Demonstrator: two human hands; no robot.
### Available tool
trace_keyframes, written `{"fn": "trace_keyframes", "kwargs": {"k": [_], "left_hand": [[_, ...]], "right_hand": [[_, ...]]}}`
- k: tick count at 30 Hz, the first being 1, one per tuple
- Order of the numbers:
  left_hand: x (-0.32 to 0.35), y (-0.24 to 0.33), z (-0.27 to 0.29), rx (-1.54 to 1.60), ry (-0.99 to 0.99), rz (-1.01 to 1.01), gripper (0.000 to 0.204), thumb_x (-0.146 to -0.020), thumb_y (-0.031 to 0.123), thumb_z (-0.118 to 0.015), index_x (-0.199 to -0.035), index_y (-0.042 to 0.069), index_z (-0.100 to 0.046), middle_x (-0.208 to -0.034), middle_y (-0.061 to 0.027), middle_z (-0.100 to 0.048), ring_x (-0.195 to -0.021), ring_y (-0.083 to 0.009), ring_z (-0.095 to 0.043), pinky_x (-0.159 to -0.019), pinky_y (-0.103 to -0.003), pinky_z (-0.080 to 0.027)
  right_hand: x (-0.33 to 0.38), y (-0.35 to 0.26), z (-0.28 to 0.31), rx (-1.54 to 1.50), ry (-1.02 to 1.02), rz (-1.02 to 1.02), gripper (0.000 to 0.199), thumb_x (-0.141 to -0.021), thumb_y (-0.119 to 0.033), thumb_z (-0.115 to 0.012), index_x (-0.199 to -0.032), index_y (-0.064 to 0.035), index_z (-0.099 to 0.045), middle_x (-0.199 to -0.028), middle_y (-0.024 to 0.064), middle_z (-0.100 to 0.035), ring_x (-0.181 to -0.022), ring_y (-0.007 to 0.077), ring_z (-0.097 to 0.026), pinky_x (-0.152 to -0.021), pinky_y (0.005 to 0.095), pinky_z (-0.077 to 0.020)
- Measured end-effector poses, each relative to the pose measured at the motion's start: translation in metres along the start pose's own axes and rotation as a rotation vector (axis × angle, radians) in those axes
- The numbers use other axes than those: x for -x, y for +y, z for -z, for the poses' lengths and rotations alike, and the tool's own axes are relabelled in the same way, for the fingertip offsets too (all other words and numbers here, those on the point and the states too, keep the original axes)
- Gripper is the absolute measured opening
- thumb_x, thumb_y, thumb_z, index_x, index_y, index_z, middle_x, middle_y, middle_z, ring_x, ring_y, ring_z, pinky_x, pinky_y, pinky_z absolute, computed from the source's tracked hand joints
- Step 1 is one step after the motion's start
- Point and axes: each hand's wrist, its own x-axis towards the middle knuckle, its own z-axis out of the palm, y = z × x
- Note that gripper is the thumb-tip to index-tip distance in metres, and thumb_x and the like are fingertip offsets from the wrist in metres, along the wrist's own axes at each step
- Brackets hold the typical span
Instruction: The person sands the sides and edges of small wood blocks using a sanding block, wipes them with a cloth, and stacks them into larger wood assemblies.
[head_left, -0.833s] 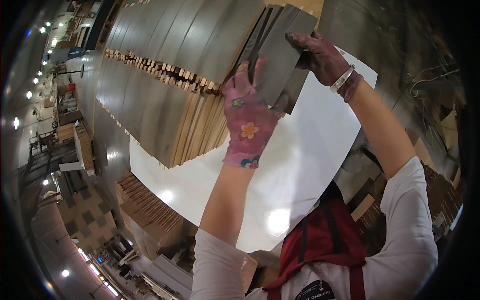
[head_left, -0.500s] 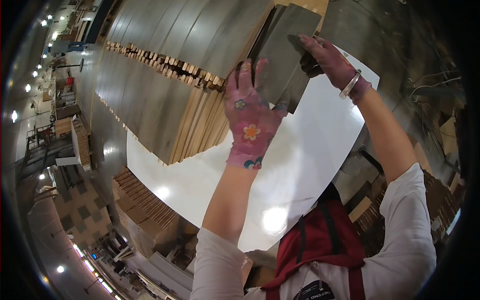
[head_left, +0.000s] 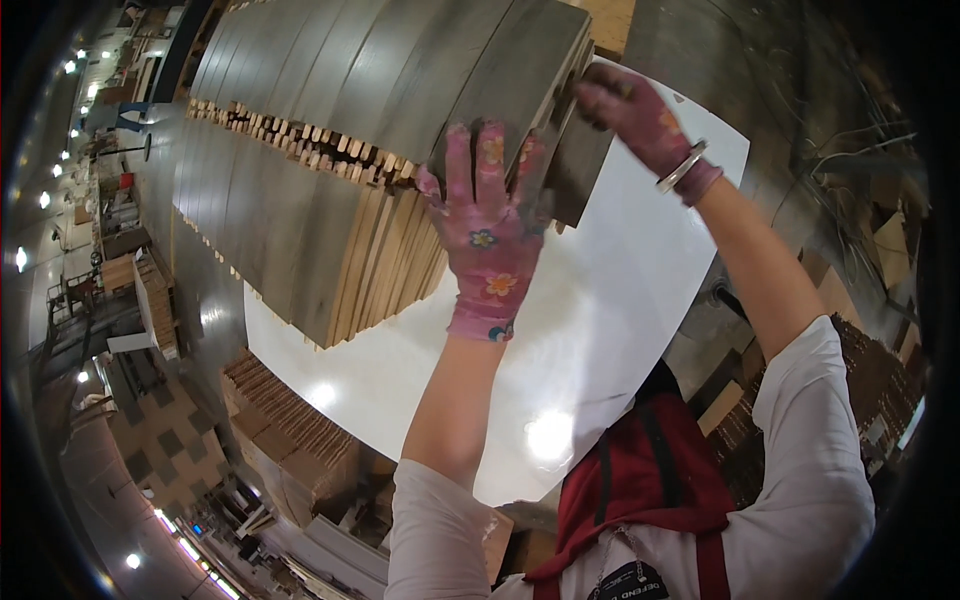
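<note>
Grey wood-grain planks (head_left: 400,60) with pale cut ends are stacked in front of me, in two rows. My left hand (head_left: 488,225), in a pink flowered glove, lies with spread fingers on the near end of the rightmost top plank. My right hand (head_left: 640,120), gloved alike and with a metal bracelet (head_left: 683,167) at the wrist, is beside that plank's right edge. Its fingers are bent and blurred, so whether they grip the edge is unclear. Below them, a darker plank end (head_left: 580,180) juts out toward me, partly in shadow.
The stack stands on a glossy white tabletop (head_left: 540,360). Brown cardboard bundles (head_left: 290,410) sit left of the table, and more corrugated cardboard (head_left: 850,400) is at my right. Cables (head_left: 850,170) trail over the floor on the right.
The tilted plank between my hands now lies flat along the stack's right side. My left hand has settled on its top, and my right hand has shifted slightly left, its fingers more bent.
</note>
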Motion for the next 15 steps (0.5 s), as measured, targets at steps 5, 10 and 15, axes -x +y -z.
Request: {"fn": "trace_keyframes", "kwargs": {"k": [5, 10, 15], "left_hand": [[0.000, -0.006, -0.001, -0.003, 0.042, 0.008, 0.049, -0.074, 0.022, -0.071, -0.121, 0.025, -0.058, -0.138, -0.0065, -0.041, -0.129, -0.0338, -0.038, -0.100, -0.051, -0.033], [-0.001, -0.007, 0.006, 0.043, 0.029, 0.020, 0.052, -0.075, 0.025, -0.072, -0.124, 0.018, -0.056, -0.137, -0.0113, -0.040, -0.127, -0.0383, -0.038, -0.100, -0.057, -0.034], [0.001, -0.014, 0.001, 0.085, -0.021, -0.016, 0.055, -0.080, 0.020, -0.069, -0.130, 0.009, -0.049, -0.141, -0.0135, -0.036, -0.131, -0.0382, -0.034, -0.106, -0.055, -0.028]], "right_hand": [[0.017, 0.012, -0.018, -0.088, -0.021, 0.081, 0.042, -0.089, -0.030, -0.059, -0.114, 0.0032, -0.055, -0.101, 0.0064, -0.062, -0.087, 0.0133, -0.058, -0.082, 0.0283, -0.0476], [-0.001, 0.007, -0.015, -0.181, 0.144, 0.005, 0.040, -0.090, -0.034, -0.056, -0.110, 0.0001, -0.056, -0.097, 0.0084, -0.062, -0.085, 0.0173, -0.058, -0.078, 0.0320, -0.0468], [-0.003, 0.017, -0.021, 0.021, 0.248, 0.103, 0.049, -0.090, -0.037, -0.054, -0.121, 0.0001, -0.050, -0.110, 0.0135, -0.060, -0.101, 0.0247, -0.056, -0.091, 0.0342, -0.0430]]}}
